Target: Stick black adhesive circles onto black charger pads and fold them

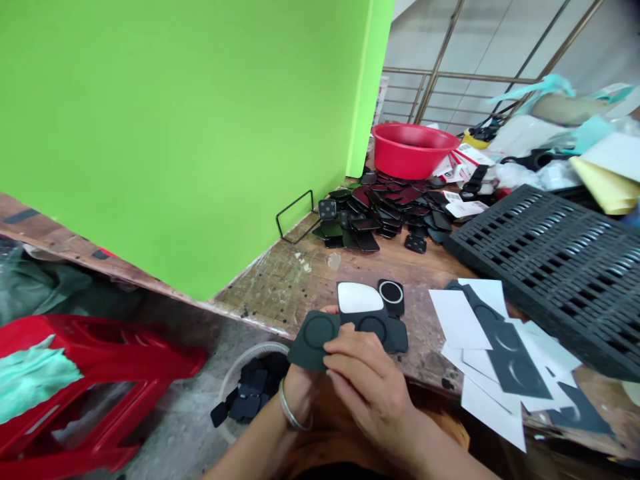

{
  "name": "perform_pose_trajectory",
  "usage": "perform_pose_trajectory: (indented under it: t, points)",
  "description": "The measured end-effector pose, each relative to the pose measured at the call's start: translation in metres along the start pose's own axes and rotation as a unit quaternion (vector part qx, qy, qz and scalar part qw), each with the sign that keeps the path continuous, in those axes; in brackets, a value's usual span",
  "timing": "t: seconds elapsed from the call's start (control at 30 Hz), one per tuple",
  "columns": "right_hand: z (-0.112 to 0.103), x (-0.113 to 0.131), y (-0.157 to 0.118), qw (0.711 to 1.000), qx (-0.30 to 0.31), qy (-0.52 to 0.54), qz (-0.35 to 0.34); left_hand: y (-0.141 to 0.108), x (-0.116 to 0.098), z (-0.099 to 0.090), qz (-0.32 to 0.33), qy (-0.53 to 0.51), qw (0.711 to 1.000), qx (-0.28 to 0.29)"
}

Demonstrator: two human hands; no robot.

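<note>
a green panel (pixel 175 133) fills the upper left. at bottom centre, your right hand (pixel 373 377) pinches the dark pad (pixel 306 343) over your left hand (pixel 301 383), which grips it; upper right, the red-white cards' (pixel 467 160) print is illegible.

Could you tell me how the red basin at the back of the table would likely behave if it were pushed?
The red basin would probably slide rather than roll, since its wide round rim faces up. It looks like thin plastic, so likely light for its size. Black pieces crowded before it might catch it.
</note>
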State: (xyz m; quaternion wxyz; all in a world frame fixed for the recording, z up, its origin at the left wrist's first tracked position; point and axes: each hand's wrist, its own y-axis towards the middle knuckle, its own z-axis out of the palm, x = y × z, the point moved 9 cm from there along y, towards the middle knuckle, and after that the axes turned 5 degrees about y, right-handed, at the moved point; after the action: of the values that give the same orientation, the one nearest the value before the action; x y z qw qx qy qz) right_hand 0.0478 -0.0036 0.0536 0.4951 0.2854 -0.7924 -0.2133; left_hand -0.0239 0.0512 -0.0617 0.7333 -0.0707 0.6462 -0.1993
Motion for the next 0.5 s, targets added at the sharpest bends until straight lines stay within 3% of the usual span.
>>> perform_pose_trajectory:
  t: [0.1, 0.17, 0.33, 0.4, 0.5]
  points:
    - [0.008, 0.001, -0.005, 0.995, 0.094, -0.044, 0.003, 0.001, -0.001, -0.004, 0.003, -0.079, 0.997, 0.005]
    - [0.0, -0.008, -0.006, 0.991, 0.111, -0.068, 0.032, 0.004, -0.001, -0.007, 0.007, -0.111, 0.994, -0.001]
    - [-0.059, -0.067, -0.017, 0.968, -0.055, -0.084, 0.231, 0.009, 0.0, -0.007, 0.012, -0.141, 0.99, -0.006]
    - [-0.063, -0.085, -0.023, 0.954, -0.051, -0.04, 0.291, 0.007, -0.004, -0.001, 0.022, -0.158, 0.987, 0.015]
    - [-0.061, -0.087, -0.022, 0.956, -0.024, -0.016, 0.292, 0.002, -0.011, 0.014, 0.022, -0.176, 0.982, 0.058]
